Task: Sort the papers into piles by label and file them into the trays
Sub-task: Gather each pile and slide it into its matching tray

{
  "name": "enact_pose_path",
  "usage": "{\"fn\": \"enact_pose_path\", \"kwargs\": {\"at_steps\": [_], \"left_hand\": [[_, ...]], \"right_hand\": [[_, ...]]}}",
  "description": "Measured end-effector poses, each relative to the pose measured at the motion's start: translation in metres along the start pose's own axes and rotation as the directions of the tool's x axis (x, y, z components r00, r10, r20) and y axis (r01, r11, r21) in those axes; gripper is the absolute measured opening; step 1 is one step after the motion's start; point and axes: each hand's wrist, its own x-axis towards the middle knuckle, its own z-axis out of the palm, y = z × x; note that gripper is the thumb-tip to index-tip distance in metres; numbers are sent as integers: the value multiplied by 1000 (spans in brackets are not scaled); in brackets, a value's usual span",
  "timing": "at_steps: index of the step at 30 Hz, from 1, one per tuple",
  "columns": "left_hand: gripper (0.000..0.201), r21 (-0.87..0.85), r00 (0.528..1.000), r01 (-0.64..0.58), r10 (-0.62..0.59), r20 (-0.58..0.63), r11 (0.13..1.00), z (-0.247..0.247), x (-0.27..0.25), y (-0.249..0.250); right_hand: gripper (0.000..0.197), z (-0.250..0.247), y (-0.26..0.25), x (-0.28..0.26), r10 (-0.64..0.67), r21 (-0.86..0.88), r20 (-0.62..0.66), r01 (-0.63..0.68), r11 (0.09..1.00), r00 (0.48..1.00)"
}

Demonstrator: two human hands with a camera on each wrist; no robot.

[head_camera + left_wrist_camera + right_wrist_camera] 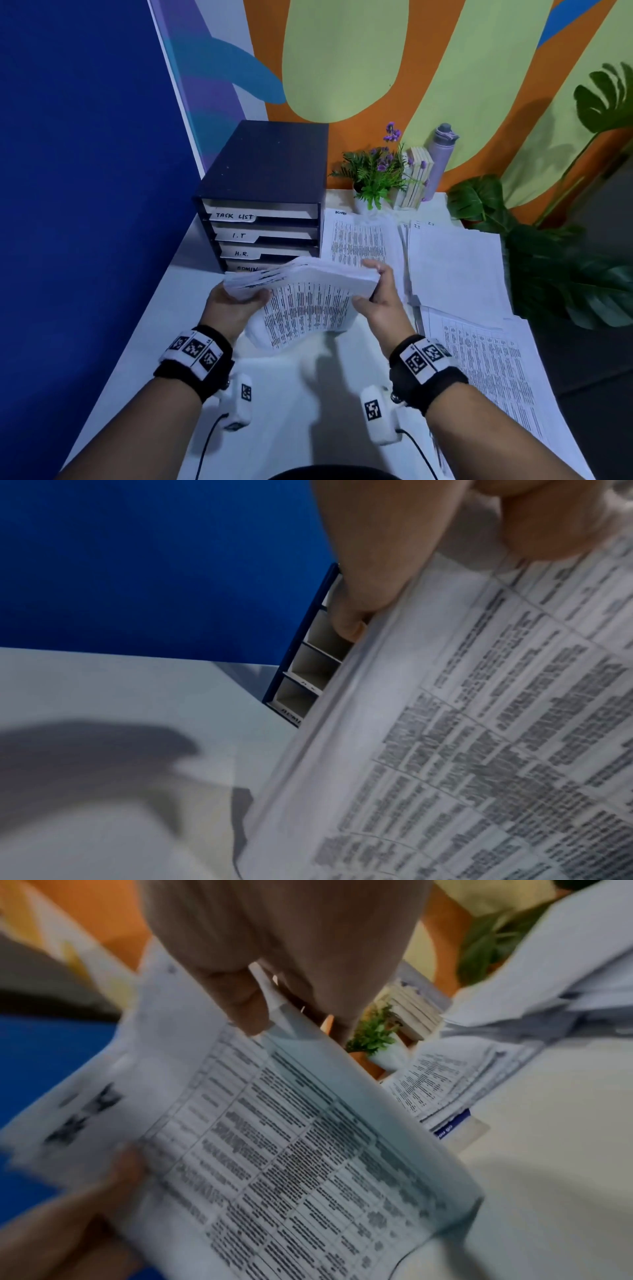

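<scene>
A thick stack of printed papers [305,294] hangs above the white desk, held from both ends. My left hand [233,305] grips its left end and my right hand [380,291] grips its right end, thumb on the near side. The stack [479,723] sags and its lower sheets hang down; the right wrist view shows the same stack [274,1137] close up. Just behind it stands the dark tray unit [263,205], with slots labelled TASK LIST, I.T, H.R. and ADMIN. The stack's far edge partly covers the ADMIN slot at the bottom.
Sorted piles lie on the desk [294,404] to the right: an ADMIN pile [359,240], an IT pile [455,263] and another printed pile [489,370] nearer me. A small potted plant [373,178], books and a bottle [440,157] stand at the back. Large leaves [565,274] crowd the right edge.
</scene>
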Motion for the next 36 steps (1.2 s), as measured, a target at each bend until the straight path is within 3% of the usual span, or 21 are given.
{"fn": "enact_pose_path", "kwargs": {"at_steps": [3,5,7,9,11,13,15,20,25,29,34,36], "left_hand": [[36,-46,995,21,-26,-100,999,4,-2,-8],[58,-129,988,-24,4,-154,991,9,-8,-9],[64,-163,971,-91,51,-233,982,13,-12,-5],[54,-171,954,-126,72,-292,977,18,-16,4],[33,-156,938,-112,53,-343,981,23,-17,14],[19,-131,928,-109,54,-368,985,27,-15,21],[10,-136,925,-124,64,-375,983,27,-12,23],[9,-161,927,-167,100,-361,973,22,-7,16],[6,-82,928,-226,189,-321,971,20,-10,16],[10,-20,927,-303,290,-237,953,14,-11,12],[9,218,819,-549,571,-52,807,-2,-5,5],[14,244,783,-601,622,-11,761,-8,-1,2]], "right_hand": [[47,8,7,-9,-57,-120,39,62,991,998],[53,14,8,-15,-103,-111,56,108,988,993],[65,16,7,-17,-230,-137,43,234,963,972],[77,16,4,-14,-428,-253,38,423,870,903],[82,14,3,-7,-610,-360,75,592,721,789],[74,13,-2,-1,-697,-408,118,674,616,708],[61,13,-6,2,-708,-440,173,697,566,685],[49,15,-8,7,-685,-484,208,682,548,698],[38,17,-9,8,-561,-441,164,569,694,812],[40,17,-8,11,-566,-450,150,566,691,810],[46,14,-6,18,-554,-455,143,552,699,820],[46,14,-6,19,-493,-397,159,513,761,855]]}}
